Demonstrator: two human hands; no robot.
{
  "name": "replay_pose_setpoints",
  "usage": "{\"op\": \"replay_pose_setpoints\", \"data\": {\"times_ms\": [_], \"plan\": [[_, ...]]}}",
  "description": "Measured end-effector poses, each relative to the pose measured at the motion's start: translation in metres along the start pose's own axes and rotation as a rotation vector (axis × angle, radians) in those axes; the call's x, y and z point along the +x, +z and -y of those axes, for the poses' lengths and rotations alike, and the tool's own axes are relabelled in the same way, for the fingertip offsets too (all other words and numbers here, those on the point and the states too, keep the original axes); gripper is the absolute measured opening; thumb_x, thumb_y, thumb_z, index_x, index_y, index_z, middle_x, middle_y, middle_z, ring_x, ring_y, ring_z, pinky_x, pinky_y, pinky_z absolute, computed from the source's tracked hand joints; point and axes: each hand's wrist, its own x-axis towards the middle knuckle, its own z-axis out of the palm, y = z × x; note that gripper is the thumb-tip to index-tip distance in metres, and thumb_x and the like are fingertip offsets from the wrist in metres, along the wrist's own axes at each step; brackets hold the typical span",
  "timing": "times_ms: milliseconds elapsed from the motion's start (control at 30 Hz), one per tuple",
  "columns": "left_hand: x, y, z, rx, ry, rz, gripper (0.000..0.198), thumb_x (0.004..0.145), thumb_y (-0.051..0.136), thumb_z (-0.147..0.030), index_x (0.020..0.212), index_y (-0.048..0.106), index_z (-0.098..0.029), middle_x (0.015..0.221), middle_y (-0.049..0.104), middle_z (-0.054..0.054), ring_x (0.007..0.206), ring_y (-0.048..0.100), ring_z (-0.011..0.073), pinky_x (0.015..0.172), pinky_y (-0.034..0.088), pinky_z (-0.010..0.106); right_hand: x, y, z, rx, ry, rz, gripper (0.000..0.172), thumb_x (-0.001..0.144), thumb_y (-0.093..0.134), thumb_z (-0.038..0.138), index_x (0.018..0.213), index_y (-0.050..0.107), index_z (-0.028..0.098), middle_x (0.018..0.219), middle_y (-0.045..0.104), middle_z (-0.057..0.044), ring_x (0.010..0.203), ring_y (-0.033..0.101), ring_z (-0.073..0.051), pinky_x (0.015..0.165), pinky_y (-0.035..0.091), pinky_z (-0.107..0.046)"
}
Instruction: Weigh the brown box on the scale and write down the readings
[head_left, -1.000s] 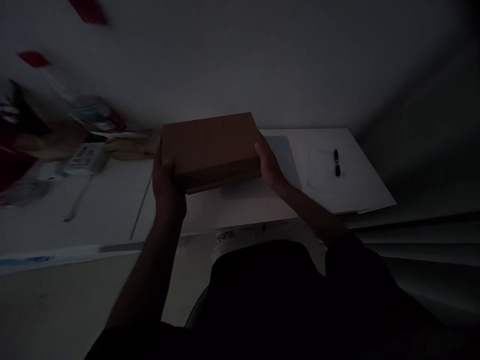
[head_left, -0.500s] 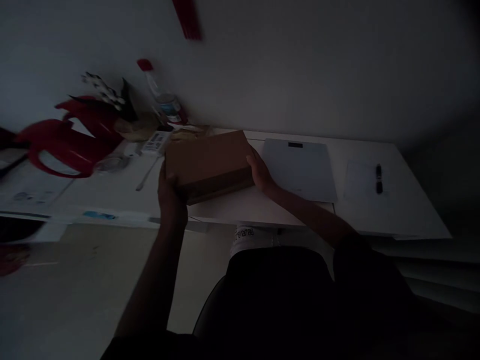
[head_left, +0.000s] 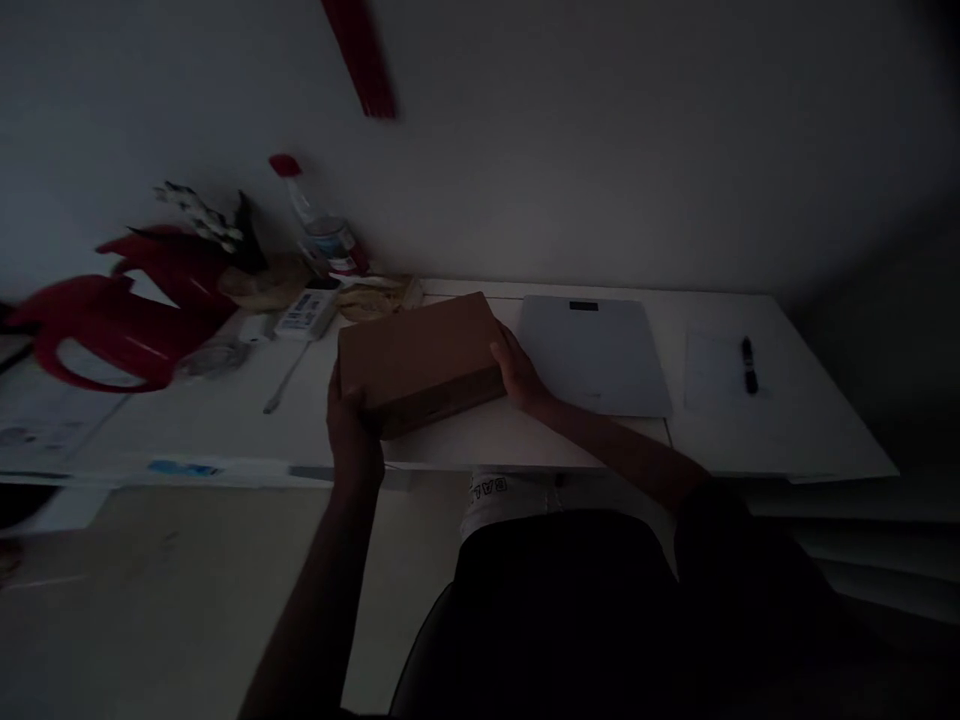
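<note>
A brown cardboard box [head_left: 420, 350] is held between my two hands over the white desk [head_left: 450, 440], slightly tilted. My left hand [head_left: 354, 420] is closed on its left end, thumb on the near corner. At the opposite end my right hand [head_left: 519, 375] grips the side, its fingers partly hidden behind the box. Just right of that hand lies a flat, pale scale [head_left: 596, 355] with a small dark display. Whether the box touches the desk I cannot tell.
Left on the desk are red pitchers [head_left: 112, 325], a clear bottle with a red cap [head_left: 330, 235], a white box [head_left: 306, 313] and a cable [head_left: 289, 378]. To the right, a black pen [head_left: 749, 366] lies on paper [head_left: 709, 370]. A wall rises behind.
The whole view has shifted, so the desk and its things sit lower in the picture. Both hands still hold the box, which has stayed about where it was.
</note>
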Motion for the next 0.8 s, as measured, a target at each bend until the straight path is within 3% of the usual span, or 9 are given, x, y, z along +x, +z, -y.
{"op": "replay_pose_setpoints", "data": {"times_ms": [167,267,333,400,467,533,633,733,800], "plan": [[0.002,-0.012,0.003,0.158,0.090,-0.074,0.073,0.078,0.065,-0.039,0.146,0.045,-0.021,0.157,0.043,0.011,0.147,0.038,0.0288,0.124,0.031,0.044,0.002,-0.001,0.001,-0.013,0.056,0.012,0.077,0.094,0.037,0.064,0.155,0.034,0.017,0.161,0.041,-0.011,0.149,0.039,-0.023,0.125,0.030,-0.040],[-0.002,-0.011,-0.011,0.290,0.409,-0.132,0.079,0.073,0.075,-0.041,0.145,0.048,-0.022,0.155,0.044,0.014,0.147,0.037,0.0306,0.125,0.027,0.049,0.000,-0.014,0.007,0.000,0.095,0.002,0.075,0.094,0.042,0.061,0.154,0.035,0.018,0.163,0.037,-0.012,0.151,0.036,-0.024,0.125,0.030,-0.041],[-0.010,0.000,-0.026,0.363,0.581,-0.103,0.058,0.078,0.072,-0.044,0.131,0.061,-0.024,0.140,0.059,0.010,0.136,0.050,0.0314,0.119,0.036,0.051,-0.005,-0.031,0.015,-0.010,0.038,0.010,0.063,0.095,0.045,0.055,0.147,0.045,0.020,0.156,0.047,-0.013,0.145,0.043,-0.023,0.120,0.037,-0.040],[-0.020,0.019,-0.039,0.411,0.608,-0.041,0.033,0.081,0.069,-0.045,0.108,0.072,-0.026,0.114,0.071,0.005,0.115,0.063,0.0301,0.109,0.045,0.050,-0.012,-0.055,0.024,-0.063,-0.037,0.044,0.045,0.097,0.045,0.048,0.130,0.059,0.021,0.140,0.060,-0.012,0.132,0.056,-0.022,0.110,0.045,-0.037],[-0.031,0.043,-0.047,0.466,0.562,0.116,0.024,0.083,0.066,-0.048,0.092,0.073,-0.027,0.095,0.072,0.002,0.097,0.067,0.0282,0.097,0.052,0.048,-0.022,-0.085,0.033,-0.137,-0.082,0.098,0.037,0.098,0.043,0.044,0.111,0.067,0.019,0.120,0.068,-0.011,0.114,0.064,-0.020,0.097,0.050,-0.033],[-0.040,0.072,-0.047,0.537,0.515,0.366,0.026,0.085,0.061,-0.052,0.086,0.072,-0.028,0.087,0.073,0.001,0.087,0.068,0.0264,0.086,0.056,0.044,-0.034,-0.117,0.041,-0.212,-0.071,0.136,0.039,0.100,0.040,0.044,0.101,0.069,0.017,0.102,0.071,-0.009,0.094,0.066,-0.017,0.083,0.049,-0.030],[-0.055,0.120,-0.038,0.610,0.479,0.756,0.027,0.089,0.057,-0.049,0.089,0.074,-0.028,0.079,0.074,0.001,0.075,0.069,0.0216,0.068,0.056,0.033,-0.055,-0.167,0.046,-0.367,0.005,0.167,0.040,0.101,0.039,0.045,0.098,0.068,0.017,0.085,0.067,-0.005,0.067,0.056,-0.013,0.067,0.041,-0.027],[-0.078,0.168,-0.021,0.614,0.514,1.063,0.023,0.093,0.054,-0.039,0.097,0.073,-0.027,0.078,0.074,0.000,0.063,0.065,0.0158,0.050,0.046,0.023,-0.081,-0.218,0.044,-0.593,0.062,0.148,0.037,0.102,0.040,0.044,0.088,0.063,0.018,0.078,0.061,-0.003,0.059,0.046,-0.012,0.062,0.034,-0.027],[-0.098,0.198,-0.009,0.603,0.616,1.234,0.024,0.095,0.050,-0.033,0.101,0.072,-0.025,0.081,0.074,0.001,0.063,0.065,0.0138,0.050,0.045,0.022,-0.098,-0.252,0.040,-0.760,0.126,0.056,0.036,0.102,0.039,0.042,0.082,0.057,0.019,0.078,0.060,-0.004,0.061,0.047,-0.013,0.061,0.033,-0.027]]}}
